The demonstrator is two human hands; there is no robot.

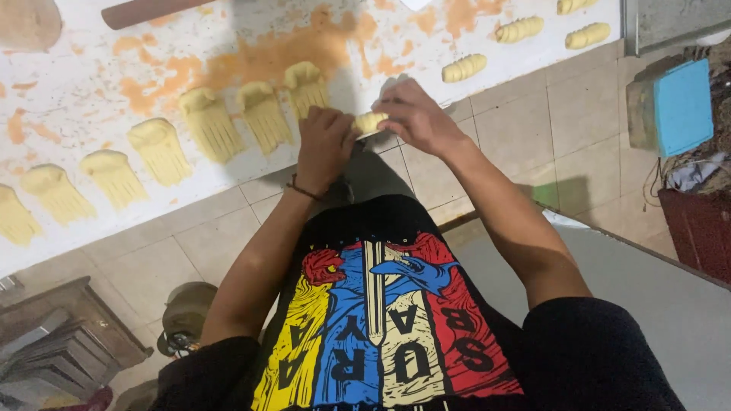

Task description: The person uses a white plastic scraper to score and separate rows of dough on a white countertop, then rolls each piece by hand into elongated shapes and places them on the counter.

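Small pale-yellow roll of dough (370, 122), stubby, smooth-ish, partly hidden by both hands. It sits at the near edge of the white bench (68, 91), pinched between the two hands, just off or on the edge – can't tell which. Long axis runs approx left-right in view, ends toward each hand.

Left hand (324, 144): fingers curled in close on the roll's left end, dark cord bracelet (303, 189) at the wrist. Right hand (415, 118): fingers bent down over the roll's right end, gripping it w/ the fingertips. Both hands closed round the same piece.

On the bench, left of the hands, a row of flattened pale-yellow dough pieces w/ comb-like cut strips (209, 125), strips pointing toward the near edge, row running diagonally to the lower left. Further right, finished ridged dough rolls (464, 68) lie apart from each other, long axes roughly parallel to the bench edge. Bench surface is white w/ orange smears and patches. A brown wooden rolling pin (148, 11) lies at the far side, a tan dough lump (27, 23) in the top-left corner.

Floor is beige square tile (579, 114). A light-blue box (681, 106) stands at right, a grey flat surface (670, 304) lower right, stacked metal trays (53, 358) lower left.
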